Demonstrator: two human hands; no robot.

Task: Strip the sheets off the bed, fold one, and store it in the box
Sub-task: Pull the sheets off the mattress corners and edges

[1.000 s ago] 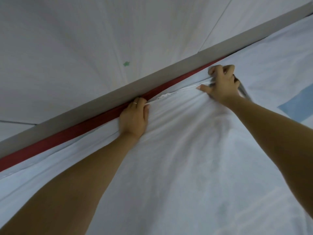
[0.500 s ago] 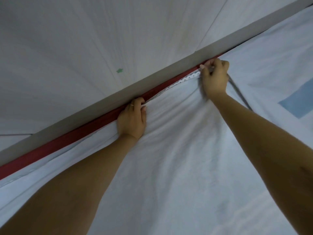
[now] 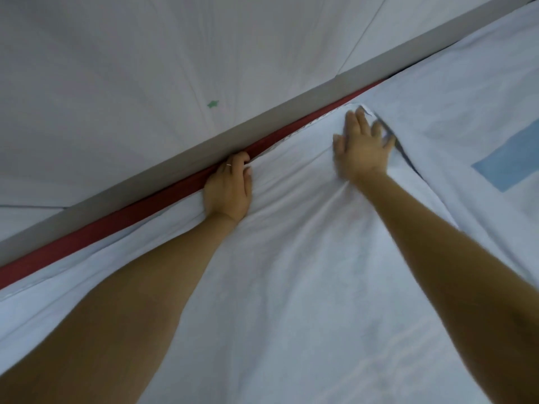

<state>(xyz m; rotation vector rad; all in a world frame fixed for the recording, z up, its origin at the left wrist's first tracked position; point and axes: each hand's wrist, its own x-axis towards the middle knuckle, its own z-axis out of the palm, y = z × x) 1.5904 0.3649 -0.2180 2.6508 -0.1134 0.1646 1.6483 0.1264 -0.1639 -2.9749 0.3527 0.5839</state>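
Note:
A white sheet [image 3: 291, 272] covers the bed and is bunched into folds at its far edge. My left hand [image 3: 229, 188] grips that edge where it meets the red mattress edge [image 3: 116, 220], fingers curled over the cloth. My right hand [image 3: 363, 147] lies flat on the sheet further right, fingers spread and slightly blurred, holding nothing. A raised fold of sheet stands just beyond its fingertips. No box is in view.
A grey bed rail [image 3: 175, 153] runs diagonally along the red edge, with a white wall [image 3: 145, 68] right behind it bearing a small green mark [image 3: 213, 104]. A light blue patch [image 3: 507, 161] shows on the bedding at the right.
My right hand has let go of the sheet's far edge, opened and dropped flat onto the sheet. My left hand keeps its grip in the same place.

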